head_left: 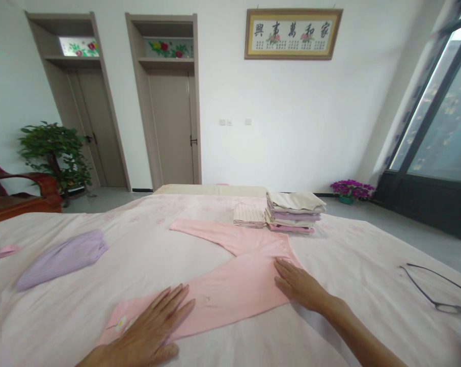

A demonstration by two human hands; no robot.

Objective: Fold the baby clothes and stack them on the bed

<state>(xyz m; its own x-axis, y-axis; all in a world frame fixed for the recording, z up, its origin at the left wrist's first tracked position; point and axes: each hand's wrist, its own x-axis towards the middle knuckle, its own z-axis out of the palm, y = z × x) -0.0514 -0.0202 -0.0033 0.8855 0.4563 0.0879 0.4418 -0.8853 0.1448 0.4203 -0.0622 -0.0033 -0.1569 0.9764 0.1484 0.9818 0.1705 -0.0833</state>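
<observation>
Pink trousers [230, 295] lie spread flat on the pale bedspread [138, 255], one leg pointing to the far left and the other to the near left. My left hand [154, 326] rests flat on the nearer leg, close to its cuff with a small white flower print, fingers stretched out. On the waist end, at the right, my right hand [297, 285] lies with its fingers extended, palm down on the cloth. Neither hand grips anything. Just beyond the trousers are a folded striped cloth [249, 215] and a stack of folded clothes [294, 213].
A crumpled purple garment [64, 257] lies at the left, with a pink strip [1, 252] farther left. Eyeglasses [440, 300] rest at the right. Beyond the bedspread stand a wooden chair [27, 193], a green plant [52, 150] and purple flowers [351, 188].
</observation>
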